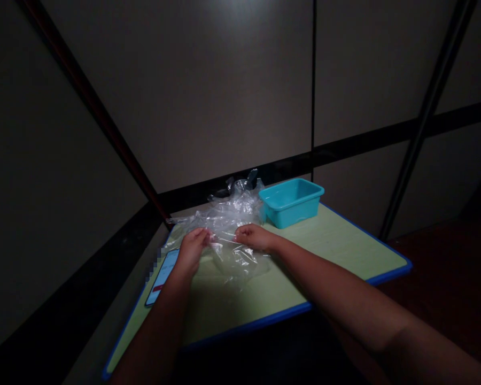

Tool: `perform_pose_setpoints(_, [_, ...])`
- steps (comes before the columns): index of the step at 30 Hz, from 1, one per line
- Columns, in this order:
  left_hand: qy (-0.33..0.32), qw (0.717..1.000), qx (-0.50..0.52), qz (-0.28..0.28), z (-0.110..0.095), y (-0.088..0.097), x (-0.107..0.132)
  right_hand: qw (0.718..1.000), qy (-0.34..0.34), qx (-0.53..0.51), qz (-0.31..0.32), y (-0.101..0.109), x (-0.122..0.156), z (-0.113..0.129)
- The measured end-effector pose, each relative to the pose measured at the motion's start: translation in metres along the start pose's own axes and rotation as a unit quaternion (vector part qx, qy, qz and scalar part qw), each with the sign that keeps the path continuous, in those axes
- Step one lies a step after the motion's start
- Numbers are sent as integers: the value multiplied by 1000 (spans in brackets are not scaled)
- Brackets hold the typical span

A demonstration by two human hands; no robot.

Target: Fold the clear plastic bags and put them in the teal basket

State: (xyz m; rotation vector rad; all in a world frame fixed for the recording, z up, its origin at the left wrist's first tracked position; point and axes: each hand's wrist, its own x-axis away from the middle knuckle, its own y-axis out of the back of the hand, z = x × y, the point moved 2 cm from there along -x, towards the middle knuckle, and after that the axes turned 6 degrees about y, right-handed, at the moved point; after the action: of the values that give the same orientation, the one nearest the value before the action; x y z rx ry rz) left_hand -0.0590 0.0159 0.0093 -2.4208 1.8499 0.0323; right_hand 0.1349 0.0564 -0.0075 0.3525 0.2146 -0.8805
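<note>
A clear, crinkled plastic bag point(240, 262) hangs between my two hands, just above the table. My left hand point(194, 247) is closed on its left side, fingers pinched together. On the other side my right hand point(253, 236) pinches the thin film between thumb and fingers. More crumpled clear plastic point(234, 206) is heaped behind my hands, up against the blue bin; whether it is one piece with the held bag I cannot tell. The turquoise plastic bin point(292, 206) stands upright, just beyond my right hand.
A phone with a lit screen point(162, 275) lies by the table's left edge, partly behind my left forearm. The light green table point(344, 248) has a blue rim. Dark-trimmed panels point(232, 107) rise directly behind it.
</note>
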Motion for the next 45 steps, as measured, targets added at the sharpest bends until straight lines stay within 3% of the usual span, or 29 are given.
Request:
perform_pose_setpoints(3, [-28,998,52,-36,-4,6,-3,999,-4,39,-26,4,-2,-6])
perform_pose_setpoints(6, [-33,993,88,-69,-8,9,-2,988,-4,67,-139,12,-8,-12])
perform_pose_setpoints(11, [25,998,50,-22,-5,6,0,962,39,58,-262,24,-12,-13])
perform_pose_setpoints(15, [9,998,45,-38,-1,6,-3,941,23,101,-322,30,-10,-13])
perform_pose_setpoints(19, [34,992,106,-58,-5,11,-4,934,-15,119,-336,30,-9,-14])
perform_pose_setpoints(24, [119,957,263,32,-19,13,5,927,-41,88,-362,30,-7,-12])
perform_pose_setpoints(27, [144,956,252,43,-19,11,7,930,-49,54,-361,29,-7,-12])
perform_pose_setpoints(31, [187,969,145,68,-5,4,3,930,-40,32,-364,29,-8,-13])
perform_pose_setpoints(33, [154,981,83,86,0,1,1,930,-34,38,-365,29,-8,-13])
perform_pose_setpoints(36, [35,996,-30,80,1,-3,3,932,-41,42,-357,29,-9,-13])
perform_pose_setpoints(39, [-49,987,-137,74,0,-10,10,939,-44,41,-340,27,-9,-11])
perform_pose_setpoints(41, [-58,981,-165,84,1,-16,15,946,-40,36,-320,25,-9,-10])
perform_pose_setpoints(45, [-12,978,-168,120,6,-23,19,960,-27,16,-279,20,-9,-6])
